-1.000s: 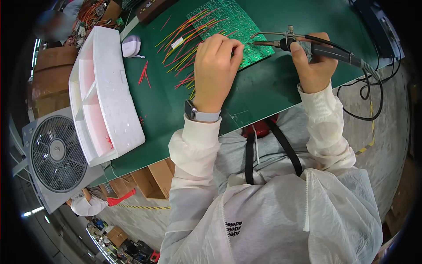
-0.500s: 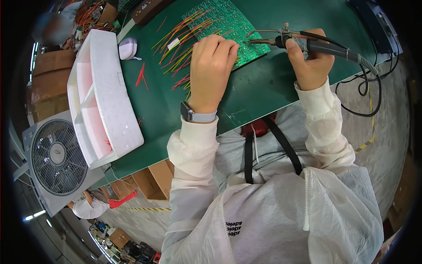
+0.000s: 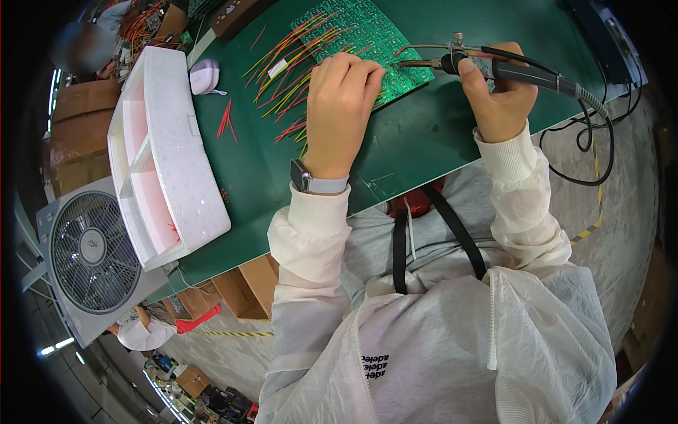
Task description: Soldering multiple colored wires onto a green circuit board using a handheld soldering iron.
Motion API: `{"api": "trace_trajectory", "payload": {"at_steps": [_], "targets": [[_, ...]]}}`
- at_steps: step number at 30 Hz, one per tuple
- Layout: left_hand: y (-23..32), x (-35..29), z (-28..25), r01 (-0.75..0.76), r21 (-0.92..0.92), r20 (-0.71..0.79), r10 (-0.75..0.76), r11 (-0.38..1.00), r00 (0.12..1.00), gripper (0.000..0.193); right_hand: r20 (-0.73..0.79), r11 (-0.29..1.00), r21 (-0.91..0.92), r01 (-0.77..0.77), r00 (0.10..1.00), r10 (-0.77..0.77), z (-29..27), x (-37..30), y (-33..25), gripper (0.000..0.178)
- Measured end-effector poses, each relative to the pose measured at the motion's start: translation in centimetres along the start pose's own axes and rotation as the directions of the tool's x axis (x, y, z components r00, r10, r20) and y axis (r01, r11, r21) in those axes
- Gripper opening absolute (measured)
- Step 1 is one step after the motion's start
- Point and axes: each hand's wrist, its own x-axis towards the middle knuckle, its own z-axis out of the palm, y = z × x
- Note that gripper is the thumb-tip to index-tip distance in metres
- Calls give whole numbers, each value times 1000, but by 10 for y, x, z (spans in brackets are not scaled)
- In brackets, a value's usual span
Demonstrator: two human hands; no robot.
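My right hand is wrapped round a soldering iron with a thin bent metal feed tube along its top. The iron's tip points left, low over a green circuit board. Close to that tip, my left hand is closed in a pinch above the board's near edge. What its fingertips hold is hidden behind the fingers. Red and yellow wires fan out leftward from the board, some passing beneath my left hand. A small white label lies among them.
A white foam tray with compartments stands on the green table at left. Near it are a lilac case and loose red wires. A fan stands beyond. The iron's cable hangs off the right edge.
The iron's tip and my left fingertips have shifted very slightly. Both hands keep their grips, and the board and wires look almost the same.
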Motion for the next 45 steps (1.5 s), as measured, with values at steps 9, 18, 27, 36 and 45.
{"api": "trace_trajectory", "payload": {"at_steps": [9,18,27,36,45], "targets": [[-1,0,1,24,-29,-13,-25,999,1000,9,76,992,-30,-123,989,125,-3,-3,-3,20],[0,0,1,15,-16,-10,-15,1000,1000,9,42,995,43,-94,995,92,-2,-5,6,21],[-1,0,1,12,-27,-3,-13,1000,1000,9,55,991,35,-126,991,124,-2,-4,3,20],[-1,2,0,2,-28,-3,-2,1000,1000,9,56,999,-5,-40,998,40,-3,-4,8,23],[2,3,0,44,-23,19,-44,999,999,9,119,998,-62,25,993,-17,-4,-2,1,25]]}}
